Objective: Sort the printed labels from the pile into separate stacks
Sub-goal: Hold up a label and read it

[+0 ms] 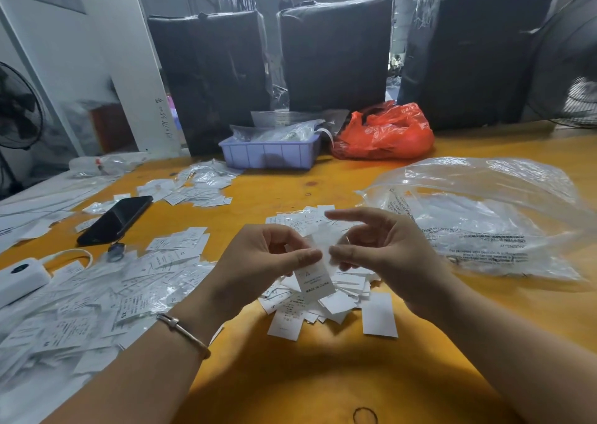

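Observation:
A small white printed label (316, 280) reading "MADE IN CHINA" hangs between my two hands above the middle of the table. My left hand (263, 262) pinches its upper left edge with thumb and fingers. My right hand (371, 246) pinches its upper right edge, index finger stretched out above. Right under the hands lies a loose pile of white labels (318, 307). A much bigger heap of labels (84, 304) covers the table at the left. Another scatter of labels (197, 187) lies further back left.
On the yellow table (290, 375): a black phone (116, 218), a white box with a cable (22, 278), a lilac tray of bags (269, 153), a red plastic bag (384, 132), a large clear bag (478, 216). Black wrapped bundles (336, 52) stand behind; a rubber band (365, 415) lies near me.

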The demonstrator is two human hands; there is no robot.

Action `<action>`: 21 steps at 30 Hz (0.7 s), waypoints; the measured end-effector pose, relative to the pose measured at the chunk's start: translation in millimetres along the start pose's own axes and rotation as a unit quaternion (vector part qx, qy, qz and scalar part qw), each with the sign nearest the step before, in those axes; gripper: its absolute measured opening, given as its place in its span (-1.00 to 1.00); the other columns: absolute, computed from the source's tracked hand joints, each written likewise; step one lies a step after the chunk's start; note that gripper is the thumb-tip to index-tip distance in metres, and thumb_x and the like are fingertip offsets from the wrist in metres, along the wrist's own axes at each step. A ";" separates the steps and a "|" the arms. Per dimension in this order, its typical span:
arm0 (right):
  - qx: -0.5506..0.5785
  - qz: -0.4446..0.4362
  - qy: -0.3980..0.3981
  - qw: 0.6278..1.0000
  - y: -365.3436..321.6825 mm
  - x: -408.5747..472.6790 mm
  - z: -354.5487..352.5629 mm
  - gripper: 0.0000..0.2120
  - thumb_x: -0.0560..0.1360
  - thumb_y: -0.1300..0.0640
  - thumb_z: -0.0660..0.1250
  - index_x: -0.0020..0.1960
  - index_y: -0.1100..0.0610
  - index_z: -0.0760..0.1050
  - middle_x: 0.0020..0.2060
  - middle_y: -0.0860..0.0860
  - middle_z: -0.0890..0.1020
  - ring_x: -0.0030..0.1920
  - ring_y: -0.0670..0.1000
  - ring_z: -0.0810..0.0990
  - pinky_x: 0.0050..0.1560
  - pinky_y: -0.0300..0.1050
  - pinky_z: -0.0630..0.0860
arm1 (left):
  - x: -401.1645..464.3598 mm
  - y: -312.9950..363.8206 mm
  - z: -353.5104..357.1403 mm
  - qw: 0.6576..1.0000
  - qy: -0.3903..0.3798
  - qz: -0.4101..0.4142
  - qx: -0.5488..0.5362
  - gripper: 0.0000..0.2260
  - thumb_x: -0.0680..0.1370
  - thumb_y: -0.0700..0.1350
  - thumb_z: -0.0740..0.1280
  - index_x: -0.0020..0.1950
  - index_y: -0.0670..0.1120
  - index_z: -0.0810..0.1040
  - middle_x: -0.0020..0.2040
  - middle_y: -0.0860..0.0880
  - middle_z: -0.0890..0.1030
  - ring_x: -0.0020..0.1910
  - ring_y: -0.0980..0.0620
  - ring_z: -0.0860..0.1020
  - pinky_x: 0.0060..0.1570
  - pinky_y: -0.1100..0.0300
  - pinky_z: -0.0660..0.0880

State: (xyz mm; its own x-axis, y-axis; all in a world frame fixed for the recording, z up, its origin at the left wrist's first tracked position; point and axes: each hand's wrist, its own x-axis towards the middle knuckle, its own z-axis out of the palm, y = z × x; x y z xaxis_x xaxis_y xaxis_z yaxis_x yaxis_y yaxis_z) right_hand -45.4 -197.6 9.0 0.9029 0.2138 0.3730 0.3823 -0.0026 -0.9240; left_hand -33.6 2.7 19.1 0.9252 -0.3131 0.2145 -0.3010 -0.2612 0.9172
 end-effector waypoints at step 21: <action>0.092 0.061 -0.021 0.994 2.9 8.6 -13.5 -0.94 0.38 0.20 0.43 -0.19 0.20 0.63 -0.38 0.13 0.61 -0.37 0.01 0.53 -0.33 -0.24 0.49 | -2.8 6.1 0.0 0.999 -0.015 0.026 -0.030 -0.78 0.30 0.06 0.54 -0.36 -0.07 0.65 -0.28 -0.15 0.63 -0.23 0.02 0.53 -0.20 0.13 0.47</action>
State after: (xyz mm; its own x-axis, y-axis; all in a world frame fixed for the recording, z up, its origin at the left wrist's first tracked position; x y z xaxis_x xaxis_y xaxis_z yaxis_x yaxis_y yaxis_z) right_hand -33.8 -208.9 10.7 0.9295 0.2640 0.2575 0.2253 0.1463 -0.9633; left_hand -38.0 2.0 24.1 0.9010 -0.3528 0.2525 -0.3327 -0.1885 0.9240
